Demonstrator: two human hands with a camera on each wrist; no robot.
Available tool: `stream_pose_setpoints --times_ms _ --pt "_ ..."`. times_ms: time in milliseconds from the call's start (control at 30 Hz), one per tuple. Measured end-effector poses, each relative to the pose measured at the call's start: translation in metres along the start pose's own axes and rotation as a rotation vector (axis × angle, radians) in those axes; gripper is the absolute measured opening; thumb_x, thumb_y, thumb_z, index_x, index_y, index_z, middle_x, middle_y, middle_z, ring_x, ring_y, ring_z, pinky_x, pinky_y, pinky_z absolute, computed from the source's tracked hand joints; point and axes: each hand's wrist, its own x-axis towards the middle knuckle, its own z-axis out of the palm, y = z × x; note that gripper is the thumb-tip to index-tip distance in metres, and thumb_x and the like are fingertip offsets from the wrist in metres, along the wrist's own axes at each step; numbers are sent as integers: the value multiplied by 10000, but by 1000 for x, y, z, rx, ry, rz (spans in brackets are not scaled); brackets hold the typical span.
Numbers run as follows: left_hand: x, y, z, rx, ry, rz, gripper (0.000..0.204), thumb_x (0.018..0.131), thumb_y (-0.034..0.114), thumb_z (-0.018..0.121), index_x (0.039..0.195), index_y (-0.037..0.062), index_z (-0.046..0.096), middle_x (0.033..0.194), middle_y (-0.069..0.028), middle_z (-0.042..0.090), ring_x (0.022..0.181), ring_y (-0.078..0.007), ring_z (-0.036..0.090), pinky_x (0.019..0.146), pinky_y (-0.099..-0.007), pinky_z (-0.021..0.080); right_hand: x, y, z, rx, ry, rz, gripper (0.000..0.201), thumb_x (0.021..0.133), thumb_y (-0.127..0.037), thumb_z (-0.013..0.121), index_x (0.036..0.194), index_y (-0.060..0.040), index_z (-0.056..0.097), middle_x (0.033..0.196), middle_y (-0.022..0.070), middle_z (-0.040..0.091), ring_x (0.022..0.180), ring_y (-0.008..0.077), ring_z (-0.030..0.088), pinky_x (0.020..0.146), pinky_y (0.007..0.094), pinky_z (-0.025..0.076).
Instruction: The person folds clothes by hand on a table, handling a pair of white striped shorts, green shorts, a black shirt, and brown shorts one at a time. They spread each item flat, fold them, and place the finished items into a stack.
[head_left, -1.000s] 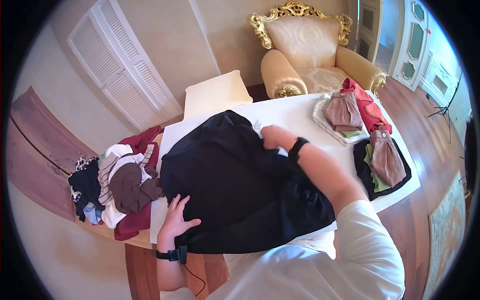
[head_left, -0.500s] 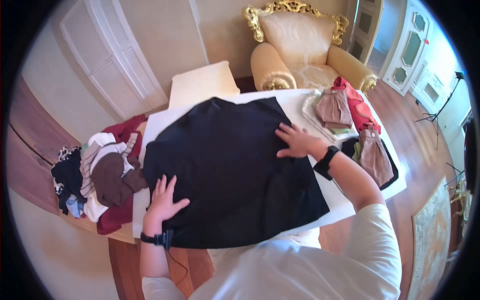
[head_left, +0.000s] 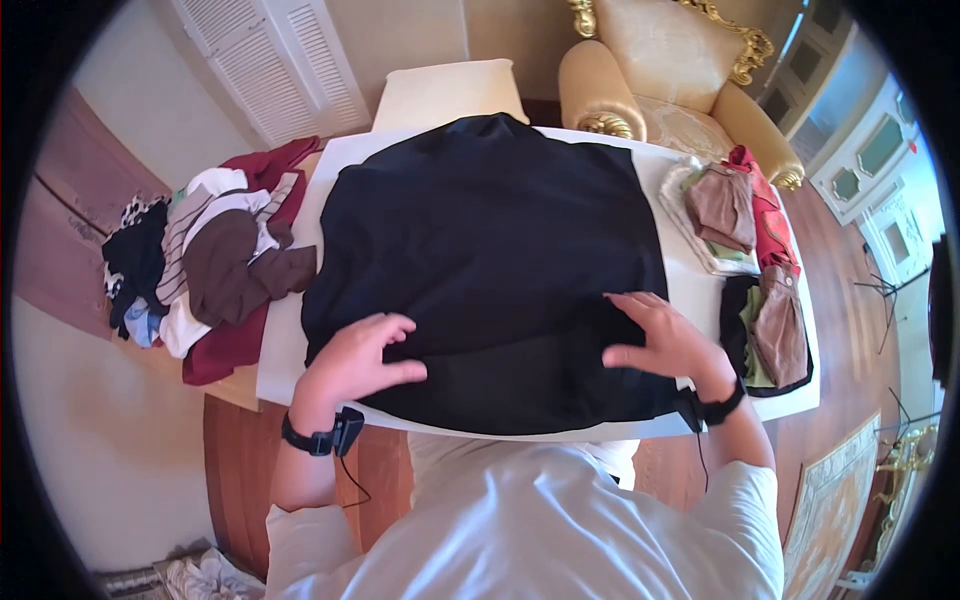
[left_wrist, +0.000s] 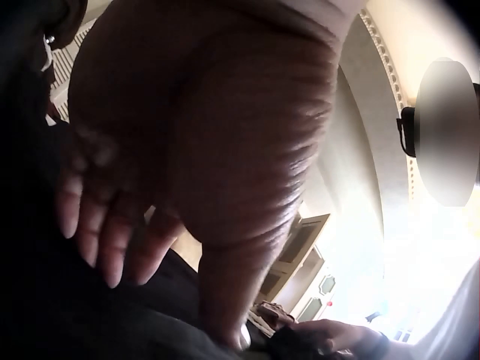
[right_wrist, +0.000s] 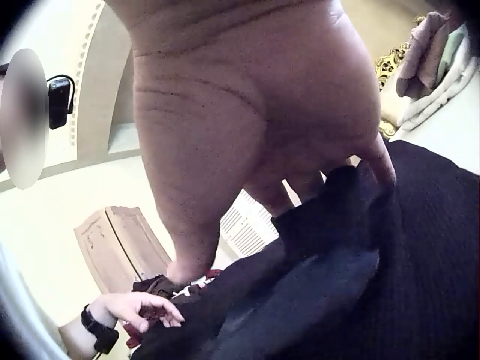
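A large black garment (head_left: 480,250) lies spread over the white table (head_left: 282,370), with soft folds across its front part. At its near left side, my left hand (head_left: 360,362) hovers low over the cloth, fingers loosely bent and thumb apart. On the near right, my right hand (head_left: 668,345) is over the cloth with fingers stretched and thumb spread. In the right wrist view, a raised fold of the black cloth (right_wrist: 322,202) stands against the fingers. The left wrist view shows the fingers (left_wrist: 112,247) of the left hand pointing down close to dark cloth.
At the left is a heap of loose clothes (head_left: 225,265), mostly brown, white and dark red. Folded clothes (head_left: 722,205) and another folded stack (head_left: 775,330) are along the table's right side. Behind the table are a cream stool (head_left: 450,90) and a gilded armchair (head_left: 670,75).
The right hand has left the garment's far right part and come back to its near right side. The cloth now lies flatter and wider. Both hands are nearer the front edge.
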Motion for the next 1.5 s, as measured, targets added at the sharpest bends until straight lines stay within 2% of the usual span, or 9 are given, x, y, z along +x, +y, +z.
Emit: stream_pose_setpoints --times_ms 167,467,633,700,833,933,1200,1300,1500 --pt "-45 -19 0 205 33 -20 589 685 273 947 1150 30 681 1164 -149 641 1199 -346 605 1032 -424 491 -21 -17 13 60 85 92 339 750 -63 853 1026 9 669 1001 170 689 956 381 692 839 450 555" --pt "-94 -28 8 206 109 44 264 745 68 847 937 2 678 1060 -168 687 1217 -381 618 1004 -465 503 -51 -40 -82 579 -511 -493 203 858 -117 823 906 -53 636 1090 210 750 987 388 754 792 415 607" --pt "-109 -12 -4 -9 -73 -269 212 787 102 824 906 34 662 971 -108 695 1041 -303 652 850 -427 510 -47 -23 -89 907 -557 -762 236 905 -195 837 946 -39 664 960 207 761 851 380 768 665 418 614" --pt "-108 -5 -17 -127 -54 -396 208 800 113 822 927 47 670 1004 -105 695 1043 -292 650 840 -414 513 -44 -28 -87 853 -376 -781 239 885 -176 849 960 -19 685 896 183 759 790 341 770 635 397 610" --pt "-107 -13 -10 34 109 -65 442 766 177 873 1153 74 687 1255 -121 658 1322 -358 547 1068 -445 473 -66 -68 -69 569 281 -583 298 780 -117 834 1012 37 726 833 149 751 708 273 757 592 340 593" --pt "-108 -12 13 227 96 -51 594 699 140 923 1228 89 659 1355 -138 598 1389 -339 499 1172 -462 420 -62 -58 -73 677 245 -594 261 767 -139 819 941 35 733 811 171 740 679 288 748 583 327 589" --pt "-96 -43 11 25 270 -8 204 835 8 694 1027 70 725 1128 -130 700 1243 -369 607 1096 -479 464 -65 -52 -90 558 288 -683 307 800 -228 817 963 22 747 866 164 755 746 284 752 646 351 593" --pt "-78 -55 -11 -208 233 -121 101 940 65 695 1040 46 696 993 -53 694 1001 -174 648 895 -331 509 -51 -43 -119 551 330 -340 398 734 -268 837 995 20 748 961 157 754 870 284 731 795 383 567" --pt "-14 -96 -42 -448 85 -175 179 1013 146 692 897 38 607 792 58 563 745 -34 492 660 -238 431 141 14 -161 360 503 -155 424 1003 -169 712 1382 -11 605 1269 62 686 1142 147 640 1000 313 524"
